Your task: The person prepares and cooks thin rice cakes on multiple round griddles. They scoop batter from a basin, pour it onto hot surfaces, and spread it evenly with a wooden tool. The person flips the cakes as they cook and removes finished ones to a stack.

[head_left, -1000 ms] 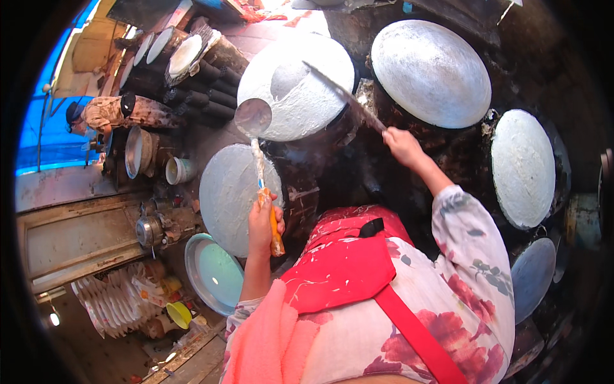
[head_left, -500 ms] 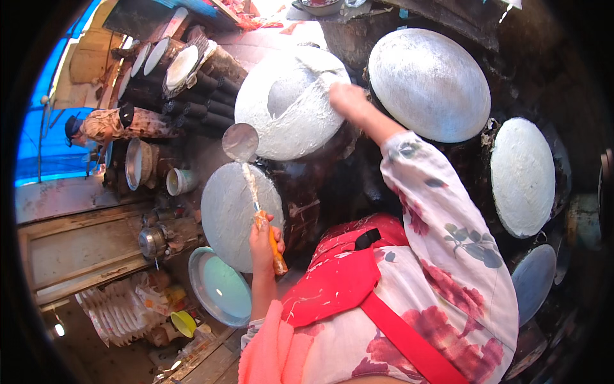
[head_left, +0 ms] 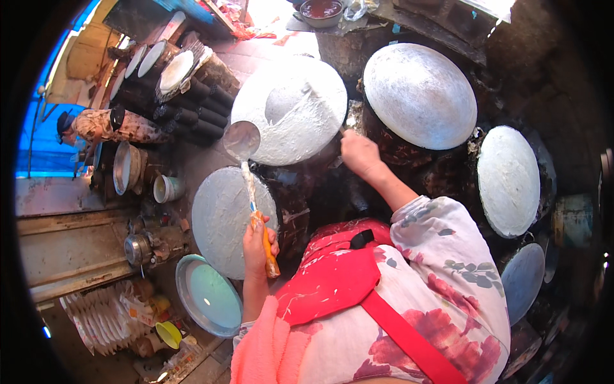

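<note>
My left hand (head_left: 254, 251) is closed around the orange handle of a ladle (head_left: 242, 141). Its round metal bowl overlaps the near left rim of a round griddle (head_left: 306, 131), and its shaft is smeared with batter. White batter coats most of that griddle, leaving a smooth greyer patch near the middle with a ridge along its right side. Just off the griddle's near right edge is my right hand (head_left: 361, 155), fingers curled together; whatever they hold is too small to make out. Below the ladle sits a second round griddle (head_left: 225, 221) with a thin pale layer.
At the right stand a bare silvery griddle (head_left: 420, 96) and a batter-coated one (head_left: 509, 182). A pale green basin (head_left: 211, 296) lies at lower left. Dark cylinders (head_left: 208, 102) are stacked at upper left, near another person (head_left: 121, 124). A bowl of red liquid (head_left: 322, 10) stands at the back.
My right hand has drawn back from the batter to just beyond the griddle's near right edge. The batter's fold now lies as a ridge. My left hand still holds the ladle; the view shifted slightly.
</note>
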A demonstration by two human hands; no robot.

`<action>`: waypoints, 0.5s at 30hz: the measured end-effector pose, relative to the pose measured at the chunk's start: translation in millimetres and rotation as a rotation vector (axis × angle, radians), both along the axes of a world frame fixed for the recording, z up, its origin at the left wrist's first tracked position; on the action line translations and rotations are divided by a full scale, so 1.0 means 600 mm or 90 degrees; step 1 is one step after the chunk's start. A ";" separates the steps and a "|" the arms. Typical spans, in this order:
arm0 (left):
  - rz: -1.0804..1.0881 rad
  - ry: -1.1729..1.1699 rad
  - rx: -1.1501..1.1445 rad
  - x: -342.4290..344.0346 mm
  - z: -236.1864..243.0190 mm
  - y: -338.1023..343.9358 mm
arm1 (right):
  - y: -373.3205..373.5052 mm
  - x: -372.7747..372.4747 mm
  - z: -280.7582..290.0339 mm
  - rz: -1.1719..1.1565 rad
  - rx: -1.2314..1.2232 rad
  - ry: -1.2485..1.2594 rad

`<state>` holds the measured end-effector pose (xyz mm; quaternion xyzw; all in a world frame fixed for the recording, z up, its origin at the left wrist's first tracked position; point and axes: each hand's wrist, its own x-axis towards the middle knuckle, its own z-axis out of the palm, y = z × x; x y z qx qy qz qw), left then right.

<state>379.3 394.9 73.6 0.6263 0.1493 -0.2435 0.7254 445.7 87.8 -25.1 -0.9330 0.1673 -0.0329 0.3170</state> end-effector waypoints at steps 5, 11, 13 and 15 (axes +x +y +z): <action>-0.021 0.020 -0.019 0.007 0.007 0.007 | 0.020 -0.017 -0.018 -0.026 -0.002 0.068; -0.024 0.045 -0.082 0.009 0.015 0.015 | 0.019 0.003 0.019 -0.031 -0.026 0.037; -0.026 0.042 -0.086 0.012 0.016 0.019 | 0.015 -0.002 0.010 -0.073 -0.004 0.047; -0.038 0.045 -0.092 0.021 0.010 0.023 | 0.045 -0.006 0.003 -0.017 -0.026 0.068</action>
